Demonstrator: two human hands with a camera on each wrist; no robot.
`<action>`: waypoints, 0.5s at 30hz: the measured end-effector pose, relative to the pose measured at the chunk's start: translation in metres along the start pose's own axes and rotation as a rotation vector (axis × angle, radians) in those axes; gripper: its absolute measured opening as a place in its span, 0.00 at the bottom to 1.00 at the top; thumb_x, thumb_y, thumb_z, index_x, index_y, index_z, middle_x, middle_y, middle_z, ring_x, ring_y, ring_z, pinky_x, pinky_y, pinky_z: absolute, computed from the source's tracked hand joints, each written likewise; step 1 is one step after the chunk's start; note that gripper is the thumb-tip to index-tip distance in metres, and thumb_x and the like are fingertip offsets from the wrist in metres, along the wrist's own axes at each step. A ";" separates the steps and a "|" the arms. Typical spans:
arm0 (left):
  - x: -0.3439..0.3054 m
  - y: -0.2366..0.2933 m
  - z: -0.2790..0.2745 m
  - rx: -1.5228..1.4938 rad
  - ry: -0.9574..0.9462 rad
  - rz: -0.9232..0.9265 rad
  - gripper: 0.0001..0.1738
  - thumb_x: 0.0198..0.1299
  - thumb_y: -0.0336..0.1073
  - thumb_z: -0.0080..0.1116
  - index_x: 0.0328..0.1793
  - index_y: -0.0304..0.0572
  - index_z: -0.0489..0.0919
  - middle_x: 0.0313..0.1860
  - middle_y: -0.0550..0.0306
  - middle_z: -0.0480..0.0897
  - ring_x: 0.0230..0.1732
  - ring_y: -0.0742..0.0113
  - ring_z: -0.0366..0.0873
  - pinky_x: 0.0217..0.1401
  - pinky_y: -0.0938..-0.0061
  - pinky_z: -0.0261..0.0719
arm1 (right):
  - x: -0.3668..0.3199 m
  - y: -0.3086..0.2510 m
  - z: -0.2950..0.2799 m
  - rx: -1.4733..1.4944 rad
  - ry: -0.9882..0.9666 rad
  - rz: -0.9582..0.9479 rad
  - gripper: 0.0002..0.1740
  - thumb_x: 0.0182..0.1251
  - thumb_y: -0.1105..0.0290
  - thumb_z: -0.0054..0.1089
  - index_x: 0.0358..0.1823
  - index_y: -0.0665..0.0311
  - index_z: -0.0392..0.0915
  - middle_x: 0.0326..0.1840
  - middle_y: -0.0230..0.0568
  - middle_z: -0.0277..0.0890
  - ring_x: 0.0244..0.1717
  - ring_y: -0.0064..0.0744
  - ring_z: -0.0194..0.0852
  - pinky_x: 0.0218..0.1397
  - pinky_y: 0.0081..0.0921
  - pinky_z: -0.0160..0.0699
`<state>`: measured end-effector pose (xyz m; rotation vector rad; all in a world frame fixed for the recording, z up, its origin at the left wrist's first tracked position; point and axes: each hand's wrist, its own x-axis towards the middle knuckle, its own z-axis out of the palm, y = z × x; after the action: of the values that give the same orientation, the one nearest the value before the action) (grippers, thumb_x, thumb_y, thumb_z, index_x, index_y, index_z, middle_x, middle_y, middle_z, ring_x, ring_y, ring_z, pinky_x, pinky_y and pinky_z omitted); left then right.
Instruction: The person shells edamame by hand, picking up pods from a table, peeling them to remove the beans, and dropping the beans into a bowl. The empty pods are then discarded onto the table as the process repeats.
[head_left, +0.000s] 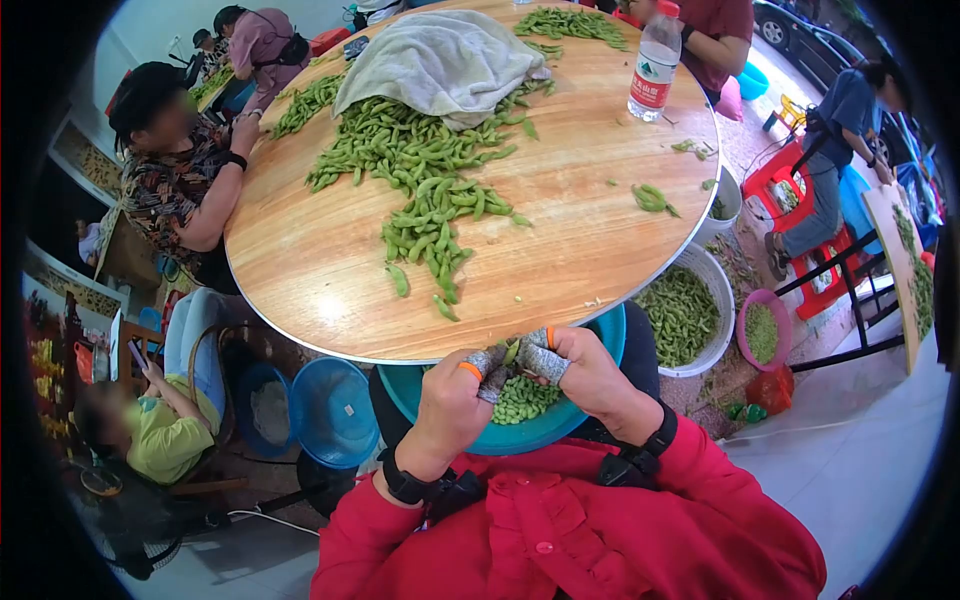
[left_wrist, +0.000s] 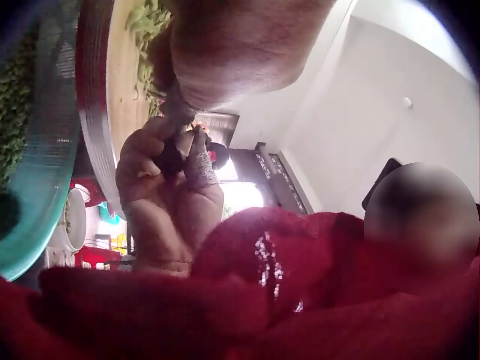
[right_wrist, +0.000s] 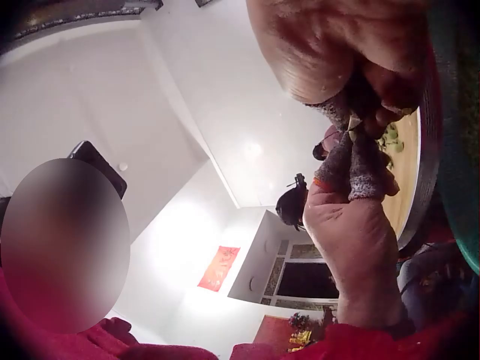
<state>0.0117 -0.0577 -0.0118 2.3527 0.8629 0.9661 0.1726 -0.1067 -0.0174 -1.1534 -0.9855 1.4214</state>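
My two hands meet just past the near edge of a round wooden table [head_left: 310, 270]. My left hand [head_left: 488, 370] and my right hand [head_left: 541, 356] both pinch one green edamame pod [head_left: 512, 351] between fingertips in grey finger covers with orange rims. Below them a teal basin [head_left: 440, 420] holds shelled beans [head_left: 525, 400]. In the left wrist view my left hand [left_wrist: 225, 45] is close at the top and the right hand [left_wrist: 169, 191] is beyond it. The right wrist view has my right hand [right_wrist: 337, 52] above the left hand's covered fingers [right_wrist: 360, 165].
A pile of pods [head_left: 430, 180] lies on the table under a grey towel [head_left: 440, 60]. A water bottle [head_left: 652, 65] stands at the far right. A white bucket of pods [head_left: 685, 315], a pink bowl [head_left: 762, 332] and blue basins [head_left: 335, 410] sit on the floor. Other people sit around.
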 end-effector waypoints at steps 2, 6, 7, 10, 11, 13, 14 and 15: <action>-0.001 -0.003 0.002 0.020 0.007 0.029 0.11 0.41 0.23 0.61 0.35 0.33 0.78 0.29 0.46 0.78 0.29 0.53 0.78 0.32 0.71 0.75 | 0.001 0.005 -0.002 -0.033 0.005 0.004 0.07 0.61 0.73 0.48 0.34 0.69 0.74 0.26 0.24 0.70 0.30 0.13 0.60 0.31 0.15 0.63; -0.005 -0.004 0.005 0.029 -0.004 0.032 0.11 0.40 0.23 0.61 0.35 0.32 0.77 0.29 0.47 0.78 0.29 0.53 0.78 0.31 0.72 0.75 | 0.005 0.013 -0.001 -0.072 0.033 -0.016 0.07 0.61 0.74 0.48 0.34 0.69 0.74 0.26 0.26 0.70 0.29 0.14 0.60 0.31 0.16 0.63; -0.007 -0.005 0.006 0.029 -0.011 0.022 0.11 0.41 0.23 0.61 0.34 0.32 0.77 0.29 0.47 0.79 0.29 0.55 0.78 0.31 0.73 0.75 | 0.005 0.016 -0.001 -0.066 0.033 -0.009 0.06 0.61 0.74 0.48 0.34 0.69 0.74 0.26 0.26 0.70 0.29 0.14 0.61 0.31 0.16 0.64; -0.012 -0.003 0.010 -0.095 0.017 -0.119 0.10 0.44 0.23 0.62 0.35 0.32 0.77 0.30 0.48 0.79 0.29 0.61 0.79 0.32 0.76 0.75 | 0.007 0.023 -0.001 -0.065 0.010 -0.055 0.06 0.61 0.74 0.49 0.34 0.69 0.74 0.26 0.28 0.71 0.29 0.15 0.61 0.32 0.17 0.64; -0.014 -0.003 0.011 -0.159 0.032 -0.184 0.10 0.44 0.24 0.62 0.35 0.32 0.76 0.30 0.49 0.80 0.29 0.64 0.79 0.32 0.77 0.75 | 0.007 0.024 -0.001 -0.067 0.000 -0.081 0.06 0.60 0.74 0.49 0.33 0.69 0.74 0.26 0.28 0.71 0.28 0.15 0.62 0.31 0.17 0.65; -0.019 -0.005 0.014 -0.431 0.050 -0.339 0.10 0.46 0.24 0.61 0.36 0.32 0.76 0.30 0.50 0.80 0.29 0.67 0.78 0.32 0.79 0.75 | 0.006 0.018 0.002 -0.107 0.013 -0.241 0.06 0.60 0.74 0.49 0.33 0.69 0.73 0.24 0.29 0.71 0.28 0.16 0.62 0.31 0.17 0.65; -0.021 -0.005 0.015 -0.568 0.058 -0.414 0.10 0.46 0.24 0.61 0.36 0.32 0.75 0.30 0.51 0.80 0.29 0.69 0.78 0.32 0.79 0.75 | 0.005 0.016 0.004 -0.127 0.021 -0.322 0.06 0.60 0.74 0.49 0.32 0.69 0.73 0.24 0.30 0.71 0.27 0.16 0.62 0.31 0.18 0.65; -0.021 -0.004 0.015 -0.514 0.056 -0.403 0.11 0.46 0.25 0.62 0.37 0.32 0.75 0.30 0.51 0.80 0.28 0.68 0.78 0.32 0.79 0.74 | 0.005 0.016 0.005 -0.148 0.038 -0.334 0.05 0.60 0.75 0.49 0.32 0.69 0.73 0.24 0.31 0.71 0.27 0.16 0.62 0.31 0.18 0.65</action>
<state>0.0097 -0.0719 -0.0337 1.6503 0.9300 0.9466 0.1646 -0.1043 -0.0330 -1.0588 -1.2099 1.0716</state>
